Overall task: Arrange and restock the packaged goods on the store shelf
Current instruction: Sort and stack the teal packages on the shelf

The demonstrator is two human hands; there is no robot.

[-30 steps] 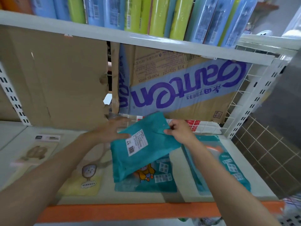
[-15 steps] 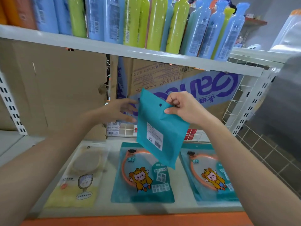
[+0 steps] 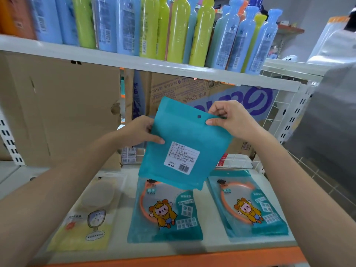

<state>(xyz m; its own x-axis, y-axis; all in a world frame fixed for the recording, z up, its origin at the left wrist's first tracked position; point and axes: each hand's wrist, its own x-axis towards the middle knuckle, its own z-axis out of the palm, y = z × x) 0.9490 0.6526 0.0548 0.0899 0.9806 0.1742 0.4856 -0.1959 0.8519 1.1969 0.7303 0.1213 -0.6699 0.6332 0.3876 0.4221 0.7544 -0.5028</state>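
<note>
Up above the shelf (image 3: 213, 228), the left hand (image 3: 140, 132) grips the side of the blue-green packet (image 3: 179, 147) and the right hand (image 3: 227, 120) pinches its top, so it could slip and land crooked on the packet lying below (image 3: 165, 214).

Plain cardboard panel (image 3: 57, 112) back left; printed water carton (image 3: 183, 89) beside it; wire grid (image 3: 270, 120) right.
</note>
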